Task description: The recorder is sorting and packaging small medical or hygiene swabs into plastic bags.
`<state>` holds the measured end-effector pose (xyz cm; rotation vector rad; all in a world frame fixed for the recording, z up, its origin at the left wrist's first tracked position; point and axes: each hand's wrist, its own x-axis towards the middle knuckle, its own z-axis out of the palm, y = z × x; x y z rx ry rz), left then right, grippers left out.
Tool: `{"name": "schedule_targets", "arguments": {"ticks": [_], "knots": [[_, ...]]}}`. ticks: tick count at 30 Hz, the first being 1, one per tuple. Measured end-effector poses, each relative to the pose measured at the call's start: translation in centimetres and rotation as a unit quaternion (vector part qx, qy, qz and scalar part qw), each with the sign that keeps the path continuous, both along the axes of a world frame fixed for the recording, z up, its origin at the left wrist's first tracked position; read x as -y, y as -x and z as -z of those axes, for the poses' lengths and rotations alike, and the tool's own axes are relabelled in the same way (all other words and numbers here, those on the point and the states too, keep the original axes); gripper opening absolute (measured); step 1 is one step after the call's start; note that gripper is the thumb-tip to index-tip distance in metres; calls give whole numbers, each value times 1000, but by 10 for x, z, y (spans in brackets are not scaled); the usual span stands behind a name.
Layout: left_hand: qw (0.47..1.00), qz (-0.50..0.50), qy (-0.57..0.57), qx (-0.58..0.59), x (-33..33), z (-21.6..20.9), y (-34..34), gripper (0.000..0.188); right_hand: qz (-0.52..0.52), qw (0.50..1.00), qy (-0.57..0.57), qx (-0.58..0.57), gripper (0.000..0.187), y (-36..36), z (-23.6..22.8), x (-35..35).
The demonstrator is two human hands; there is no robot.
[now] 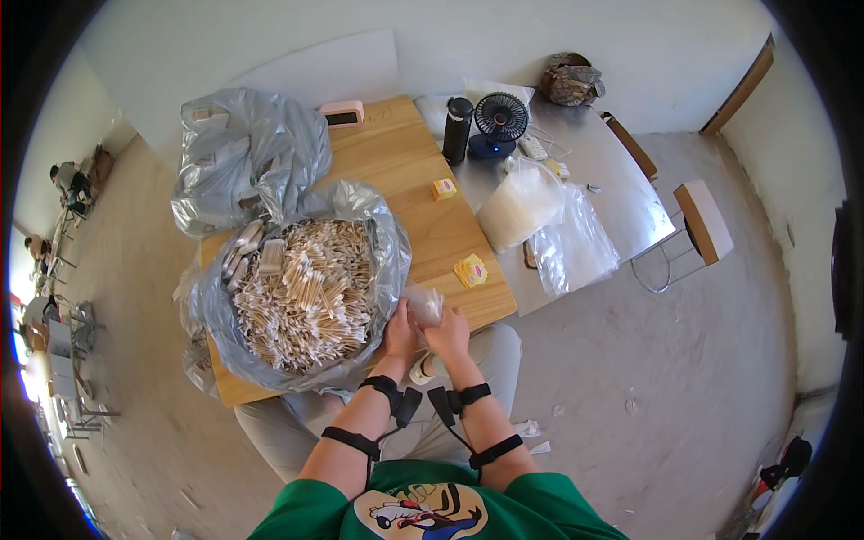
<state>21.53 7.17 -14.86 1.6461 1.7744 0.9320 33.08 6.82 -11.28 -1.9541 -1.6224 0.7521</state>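
Note:
Close together at the table's near edge, my left hand (pixel 400 337) and my right hand (pixel 448 334) are both closed on a small clear plastic bag (pixel 426 307). Its contents, if any, are too unclear to make out. Just left of my left hand lies a big grey plastic bag (pixel 393 236), its mouth spread wide around a heap of cotton swabs (pixel 310 292) with wooden sticks. A few bundled packs of swabs (pixel 248 241) rest at the heap's far left. Beyond my right hand, a fanned pile of small yellow cards (pixel 470 270) lies on the wooden table (pixel 430 236).
A second grey bag (pixel 256 153) stands behind the first. On the metal table (pixel 630 198) at right are a black flask (pixel 457 130), a fan (pixel 500 121), a roll of clear film (pixel 522 205) and plastic bags (pixel 574 241). A stool (pixel 703 222) stands farther right.

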Motion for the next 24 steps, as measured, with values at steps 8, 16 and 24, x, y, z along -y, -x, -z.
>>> {"name": "schedule_targets", "arguments": {"ticks": [8, 16, 24], "knots": [[998, -19, -16, 61, 2, -26, -2, 54, 48, 982, -16, -184, 35, -28, 7, -8], [974, -2, 46, 220, -26, -44, 2, 78, -56, 935, 6, -350, 37, -60, -2, -33], [978, 30, 78, 190, -22, -12, 8, 57, -62, 954, -97, -275, 52, -62, 23, -31]]}}
